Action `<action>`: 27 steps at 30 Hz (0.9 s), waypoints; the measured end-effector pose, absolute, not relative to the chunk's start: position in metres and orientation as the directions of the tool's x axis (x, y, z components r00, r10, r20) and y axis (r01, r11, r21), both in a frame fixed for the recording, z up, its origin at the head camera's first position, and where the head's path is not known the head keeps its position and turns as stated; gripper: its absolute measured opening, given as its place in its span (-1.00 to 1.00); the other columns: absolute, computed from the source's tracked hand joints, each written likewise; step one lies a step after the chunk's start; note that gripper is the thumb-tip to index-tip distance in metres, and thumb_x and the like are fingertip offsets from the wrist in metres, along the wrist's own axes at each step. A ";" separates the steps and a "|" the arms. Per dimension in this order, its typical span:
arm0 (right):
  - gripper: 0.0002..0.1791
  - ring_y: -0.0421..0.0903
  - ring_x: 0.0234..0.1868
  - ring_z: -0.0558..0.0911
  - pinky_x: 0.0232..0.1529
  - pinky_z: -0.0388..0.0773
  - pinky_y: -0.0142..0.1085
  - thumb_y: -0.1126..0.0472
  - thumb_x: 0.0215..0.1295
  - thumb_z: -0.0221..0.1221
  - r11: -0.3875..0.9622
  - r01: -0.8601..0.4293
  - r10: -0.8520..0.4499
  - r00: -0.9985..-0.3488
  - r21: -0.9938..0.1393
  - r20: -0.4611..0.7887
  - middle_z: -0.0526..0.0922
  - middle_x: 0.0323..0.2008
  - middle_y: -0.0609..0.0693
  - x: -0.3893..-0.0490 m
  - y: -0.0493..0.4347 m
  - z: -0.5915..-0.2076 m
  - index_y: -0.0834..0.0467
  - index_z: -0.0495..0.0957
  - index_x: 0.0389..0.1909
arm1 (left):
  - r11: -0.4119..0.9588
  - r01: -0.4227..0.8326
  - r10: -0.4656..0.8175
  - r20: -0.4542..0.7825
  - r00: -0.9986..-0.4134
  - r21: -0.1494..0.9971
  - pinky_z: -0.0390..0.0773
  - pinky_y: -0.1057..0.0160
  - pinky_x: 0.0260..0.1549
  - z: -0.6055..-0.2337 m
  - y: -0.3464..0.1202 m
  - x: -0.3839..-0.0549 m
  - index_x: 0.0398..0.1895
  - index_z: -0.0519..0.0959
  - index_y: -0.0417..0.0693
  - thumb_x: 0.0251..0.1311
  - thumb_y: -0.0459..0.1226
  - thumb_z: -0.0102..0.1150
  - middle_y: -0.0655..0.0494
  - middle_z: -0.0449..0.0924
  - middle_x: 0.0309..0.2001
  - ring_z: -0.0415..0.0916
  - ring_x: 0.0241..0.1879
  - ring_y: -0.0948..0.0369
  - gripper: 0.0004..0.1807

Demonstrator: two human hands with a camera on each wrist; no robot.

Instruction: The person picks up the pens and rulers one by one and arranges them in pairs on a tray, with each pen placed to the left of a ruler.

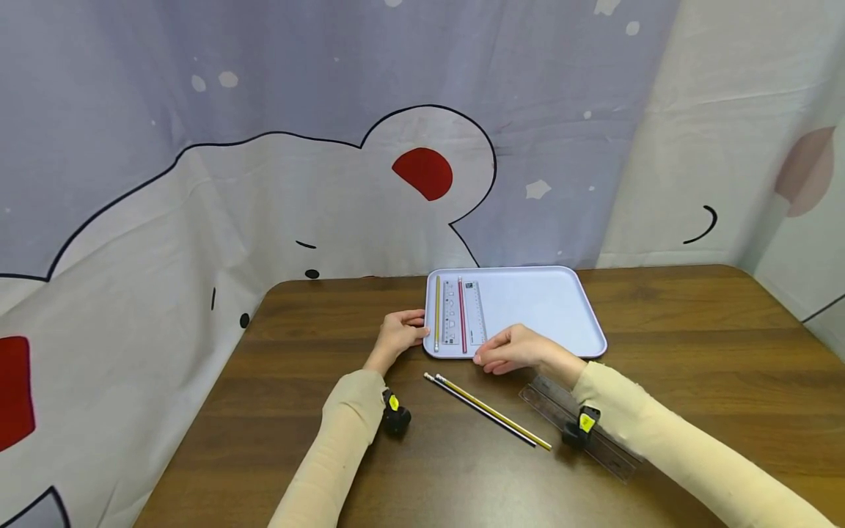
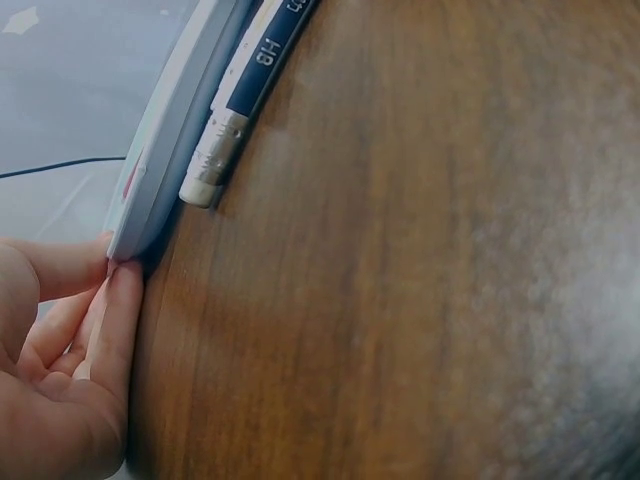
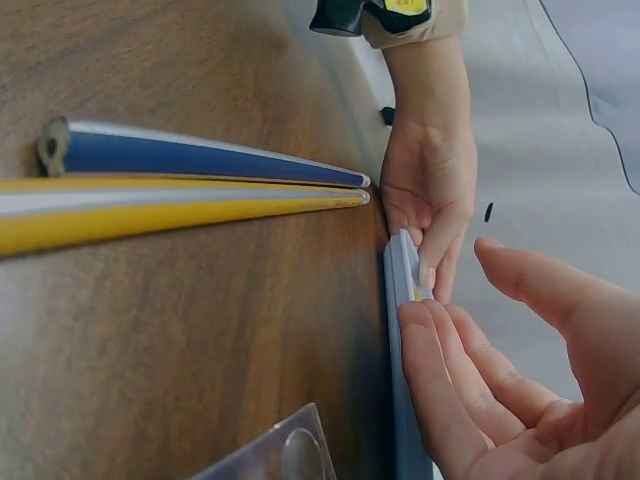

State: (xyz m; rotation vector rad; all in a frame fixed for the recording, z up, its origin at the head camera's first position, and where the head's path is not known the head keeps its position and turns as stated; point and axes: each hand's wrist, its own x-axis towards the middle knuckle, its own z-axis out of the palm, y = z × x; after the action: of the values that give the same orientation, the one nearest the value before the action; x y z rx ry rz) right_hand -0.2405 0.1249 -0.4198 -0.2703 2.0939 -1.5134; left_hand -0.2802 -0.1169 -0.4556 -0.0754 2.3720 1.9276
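Pale lavender plastic marks the tray (image 1: 538,308), just above the centre of the head view and a little to the right, its long side running left to right. The left hand (image 1: 396,336) stands at its lower left, thumb and fingers clamped on the corner; the left wrist view shows the rim between them. The right hand (image 1: 518,349) is at the near edge, fingers together and fairly straight against the rim; its thumb stands apart from them in the right wrist view, and whether it touches the tray I cannot tell.

Below the tray, in the lower centre, a dark blue pencil (image 1: 462,398) and a yellow pencil (image 1: 494,413) lie close together, slanting from upper left to lower right, eraser ends up by the near rim between the two hands. Those ends are about as near to one hand as to the other, while the far tips fall on the right hand's side. A see-through ruler (image 1: 602,455), perhaps two side by side, slants much the same way at lower right, partly beneath the right wrist, so the right hand is clearly nearer it.
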 end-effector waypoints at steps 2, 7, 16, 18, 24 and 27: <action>-0.64 -0.18 -0.39 0.69 -0.21 0.70 -0.30 0.25 0.14 0.31 0.350 0.146 -0.466 -0.829 -0.925 -0.308 0.76 -0.37 0.09 -0.240 0.125 -0.421 0.44 0.62 -0.12 | 0.209 -0.091 0.014 -0.096 -0.995 0.974 0.67 0.13 -0.08 -0.456 -0.117 -0.280 0.16 0.50 -0.31 0.14 -0.52 0.18 -0.27 0.57 0.01 0.57 -0.15 0.14 -0.54; -0.64 -0.19 -0.40 0.69 -0.22 0.70 -0.31 0.25 0.13 0.32 0.350 0.153 -0.478 -0.820 -0.924 -0.316 0.75 -0.40 0.05 -0.239 0.124 -0.422 0.44 0.62 -0.12 | 0.215 -0.092 0.009 -0.096 -0.995 0.972 0.69 0.17 -0.13 -0.454 -0.116 -0.280 0.16 0.50 -0.31 0.13 -0.52 0.19 -0.26 0.59 0.00 0.56 -0.22 0.19 -0.54; -0.67 -0.20 -0.42 0.69 -0.24 0.70 -0.32 0.24 0.15 0.31 0.386 0.141 -0.508 -0.792 -0.911 -0.338 0.75 -0.42 0.05 -0.234 0.122 -0.425 0.41 0.64 -0.15 | 0.209 -0.088 0.007 -0.092 -0.996 0.974 0.69 0.20 -0.16 -0.455 -0.116 -0.280 0.16 0.50 -0.31 0.12 -0.53 0.19 -0.26 0.59 0.00 0.55 -0.24 0.22 -0.53; -0.68 -0.20 -0.42 0.69 -0.24 0.70 -0.31 0.24 0.15 0.32 0.399 0.136 -0.509 -0.790 -0.907 -0.343 0.76 -0.42 0.07 -0.232 0.121 -0.426 0.41 0.65 -0.17 | 0.211 -0.085 0.009 -0.089 -0.996 0.974 0.69 0.20 -0.16 -0.455 -0.116 -0.280 0.16 0.50 -0.32 0.12 -0.53 0.19 -0.27 0.59 0.00 0.55 -0.25 0.22 -0.54; -0.69 -0.21 -0.43 0.68 -0.23 0.71 -0.29 0.24 0.13 0.33 0.430 0.114 -0.513 -0.786 -0.896 -0.346 0.75 -0.46 0.04 -0.229 0.121 -0.427 0.40 0.66 -0.20 | 0.209 -0.080 0.012 -0.084 -0.996 0.975 0.70 0.21 -0.17 -0.454 -0.116 -0.279 0.15 0.50 -0.33 0.13 -0.53 0.18 -0.27 0.59 0.00 0.56 -0.25 0.23 -0.54; -0.70 -0.21 -0.43 0.68 -0.24 0.71 -0.29 0.24 0.12 0.34 0.445 0.089 -0.520 -0.785 -0.891 -0.338 0.75 -0.47 0.03 -0.227 0.120 -0.428 0.39 0.67 -0.22 | 0.212 -0.082 0.012 -0.087 -0.996 0.974 0.70 0.20 -0.17 -0.454 -0.116 -0.279 0.15 0.51 -0.32 0.13 -0.53 0.18 -0.27 0.59 0.00 0.56 -0.25 0.22 -0.54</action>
State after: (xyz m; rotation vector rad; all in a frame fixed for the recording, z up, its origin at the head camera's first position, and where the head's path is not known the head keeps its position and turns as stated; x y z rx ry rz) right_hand -0.2271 0.1203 -0.4279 -0.3594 2.1127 -1.3526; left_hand -0.2789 -0.1161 -0.4537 -0.0691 2.3857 1.9254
